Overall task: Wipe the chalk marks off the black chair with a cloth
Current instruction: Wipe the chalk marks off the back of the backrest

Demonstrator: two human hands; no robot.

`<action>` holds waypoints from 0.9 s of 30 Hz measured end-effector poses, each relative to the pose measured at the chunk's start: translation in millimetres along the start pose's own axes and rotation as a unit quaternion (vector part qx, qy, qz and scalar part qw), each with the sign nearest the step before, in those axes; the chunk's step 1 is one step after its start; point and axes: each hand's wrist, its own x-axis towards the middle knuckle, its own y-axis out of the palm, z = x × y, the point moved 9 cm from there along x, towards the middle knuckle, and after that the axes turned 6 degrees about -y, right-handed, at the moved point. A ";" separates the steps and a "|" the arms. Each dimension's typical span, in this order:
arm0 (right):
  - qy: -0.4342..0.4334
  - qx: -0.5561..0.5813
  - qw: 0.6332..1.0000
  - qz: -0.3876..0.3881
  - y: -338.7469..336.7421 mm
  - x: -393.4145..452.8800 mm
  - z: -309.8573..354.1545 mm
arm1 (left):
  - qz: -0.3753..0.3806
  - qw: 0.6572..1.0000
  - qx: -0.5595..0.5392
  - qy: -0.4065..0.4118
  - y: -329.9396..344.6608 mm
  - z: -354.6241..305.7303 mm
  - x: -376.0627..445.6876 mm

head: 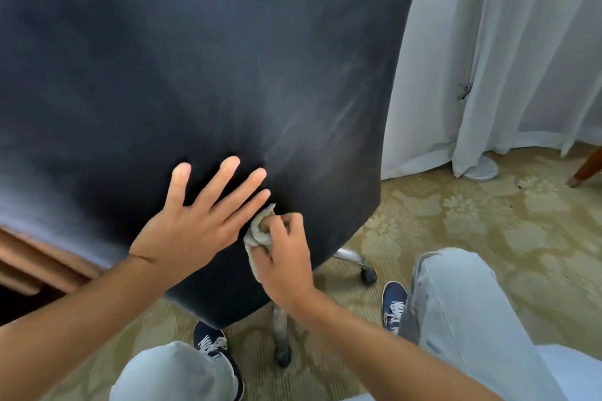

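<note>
Gripping cloth point(257, 234), right hand point(283, 257); left hand point(195, 221) flat, fingers spread, on chair point(195, 75).

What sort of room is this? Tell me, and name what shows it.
Probably a hotel room or bedroom: green floral-patterned carpet, long white sheer curtains, and a black fabric swivel chair on castors beside a wooden desk edge.

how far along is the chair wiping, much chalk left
Partly done, it seems. Most of the black chair back looks dark and free of marks, though blur hides detail. In hand: the right hand grips a bunched cloth against the lower back, while the left hand presses flat beside it. Left: faint pale chalk streaks up and to the right of the cloth.
</note>
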 end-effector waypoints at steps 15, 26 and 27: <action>-0.088 0.004 0.988 -0.125 -59.6 78.8 55.5 | 0.002 0.999 -0.047 -0.001 7.6 2.9 -10.0; -0.119 -0.057 0.980 -0.148 -105.7 117.2 64.7 | 0.020 0.998 -0.054 -0.016 -15.1 41.5 -23.6; -0.208 -0.073 0.973 -0.065 -74.4 90.6 84.9 | 0.021 0.999 -0.048 -0.008 -12.3 42.3 -22.5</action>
